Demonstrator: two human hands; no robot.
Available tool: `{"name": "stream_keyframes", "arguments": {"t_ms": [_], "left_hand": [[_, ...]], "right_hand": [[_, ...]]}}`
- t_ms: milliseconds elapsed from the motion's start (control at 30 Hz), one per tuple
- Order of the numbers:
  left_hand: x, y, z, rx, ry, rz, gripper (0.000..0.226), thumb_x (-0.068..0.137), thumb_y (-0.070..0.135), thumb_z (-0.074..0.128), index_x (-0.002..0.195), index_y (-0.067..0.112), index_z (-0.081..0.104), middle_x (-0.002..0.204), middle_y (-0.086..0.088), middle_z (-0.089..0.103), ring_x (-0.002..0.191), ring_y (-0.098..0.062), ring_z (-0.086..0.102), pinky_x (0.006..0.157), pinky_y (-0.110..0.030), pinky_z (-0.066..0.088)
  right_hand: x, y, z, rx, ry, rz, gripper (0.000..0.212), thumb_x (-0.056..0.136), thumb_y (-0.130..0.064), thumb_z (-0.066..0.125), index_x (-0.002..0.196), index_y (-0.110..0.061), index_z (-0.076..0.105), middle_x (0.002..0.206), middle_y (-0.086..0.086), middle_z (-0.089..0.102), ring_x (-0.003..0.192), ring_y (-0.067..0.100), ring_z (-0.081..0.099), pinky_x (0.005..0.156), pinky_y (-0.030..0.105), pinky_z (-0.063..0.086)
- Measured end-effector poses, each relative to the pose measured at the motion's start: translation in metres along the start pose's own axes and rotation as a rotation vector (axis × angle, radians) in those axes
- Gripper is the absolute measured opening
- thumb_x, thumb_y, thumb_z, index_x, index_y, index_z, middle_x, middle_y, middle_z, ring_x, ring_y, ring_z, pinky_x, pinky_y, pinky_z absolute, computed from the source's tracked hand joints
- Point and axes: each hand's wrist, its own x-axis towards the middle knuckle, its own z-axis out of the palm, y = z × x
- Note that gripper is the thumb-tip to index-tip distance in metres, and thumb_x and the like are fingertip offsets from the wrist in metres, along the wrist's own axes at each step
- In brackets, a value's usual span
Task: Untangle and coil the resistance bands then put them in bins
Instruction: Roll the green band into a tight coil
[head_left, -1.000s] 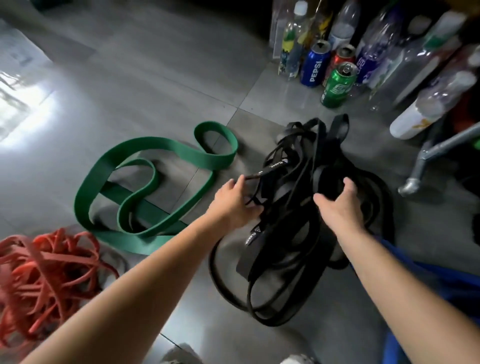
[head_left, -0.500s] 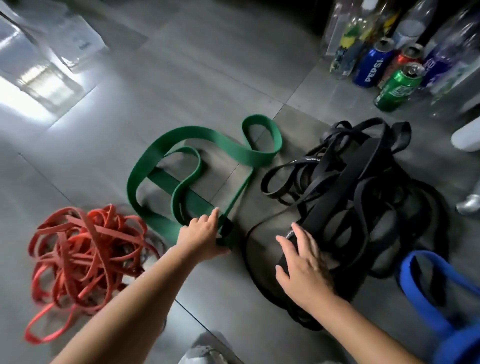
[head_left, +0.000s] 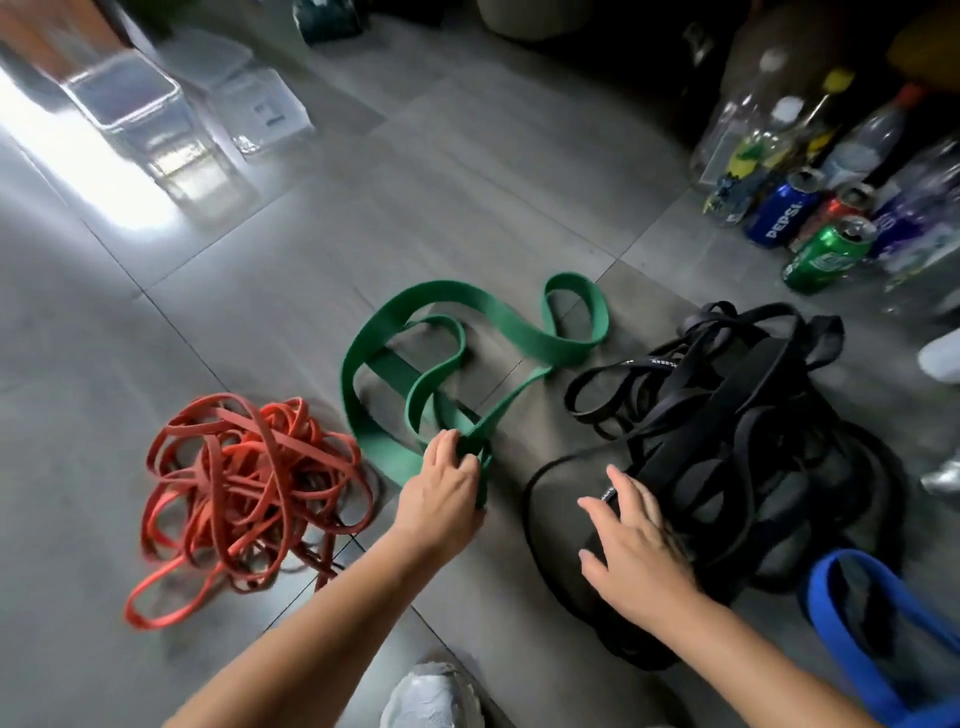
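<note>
Sitting in the upper left of the frame, two clear plastic bins (head_left: 130, 101) stand side by side on the grey tiled floor (head_left: 467, 182), next to a bright glare. Lower down, at left of centre, lies a tangle of thin orange-red bands (head_left: 244, 483), heaped in many overlapping loops, with one loop trailing toward the bottom left. Just right of it, mid-frame, a wide green band (head_left: 470, 319) sprawls on the tiles in broad curves, its far end curling into a small loop toward the upper right. The left hand (head_left: 441, 491) has its fingers curled round the near end of the green band, where its strands cross, and grips it close to the floor. Right of centre, a heap of black bands (head_left: 753, 415), some wide and some narrow, is knotted together; one thin loop runs out along the floor toward the bottom centre. The right hand (head_left: 641, 553) rests on the near side of that heap with fingers spread and nearly straight, closing on no strand. At the lower right a blue band (head_left: 857, 623) curves in from the frame's edge, just beside the black heap. In the upper right stand a blue can (head_left: 779, 215), a green can (head_left: 826, 254) and several clear bottles (head_left: 769, 119). A white shoe (head_left: 431, 696) shows at the bottom edge.
</note>
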Motion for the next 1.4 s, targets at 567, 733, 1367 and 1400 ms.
{"name": "stream_keyframes", "arguments": {"t_ms": [567, 733, 1367, 1400], "left_hand": [[-0.159, 0.029, -0.262, -0.597, 0.388, 0.093, 0.044, 0.078, 0.026, 0.074, 0.114, 0.009, 0.057, 0.109, -0.008, 0.058, 0.101, -0.023, 0.057, 0.091, -0.038, 0.049], [-0.237, 0.067, -0.304, -0.611, 0.353, 0.314, 0.037, 0.077, 0.021, 0.073, 0.11, 0.013, 0.058, 0.104, -0.001, 0.061, 0.099, -0.016, 0.059, 0.089, -0.038, 0.05], [-0.386, 0.098, -0.383, -1.18, 0.417, 0.424, 0.021, 0.07, 0.01, 0.07, 0.087, 0.012, 0.059, 0.08, -0.003, 0.068, 0.074, -0.016, 0.067, 0.076, -0.032, 0.057], [-0.39, 0.096, -0.387, -1.236, 0.402, 0.446, 0.02, 0.072, 0.009, 0.068, 0.09, 0.01, 0.059, 0.081, -0.004, 0.068, 0.075, -0.017, 0.067, 0.076, -0.033, 0.057]], "right_hand": [[-0.137, -0.076, -0.209, 0.005, 0.136, -0.046, 0.065, 0.084, -0.044, 0.064, 0.14, -0.027, 0.036, 0.155, 0.003, 0.013, 0.142, 0.025, 0.016, 0.112, 0.039, 0.027], [-0.191, -0.12, -0.244, 0.226, 0.146, -0.248, 0.098, 0.072, -0.044, 0.077, 0.148, -0.034, 0.016, 0.152, -0.005, 0.024, 0.138, 0.015, 0.029, 0.11, 0.036, 0.032], [-0.299, -0.196, -0.281, 0.653, 0.271, -0.534, 0.052, 0.065, -0.033, 0.085, 0.102, -0.047, 0.05, 0.102, -0.024, 0.062, 0.105, -0.008, 0.054, 0.075, 0.007, 0.041], [-0.301, -0.196, -0.279, 0.657, 0.247, -0.527, 0.049, 0.066, -0.03, 0.084, 0.1, -0.046, 0.051, 0.103, -0.021, 0.062, 0.105, -0.004, 0.055, 0.076, 0.01, 0.043]]}}
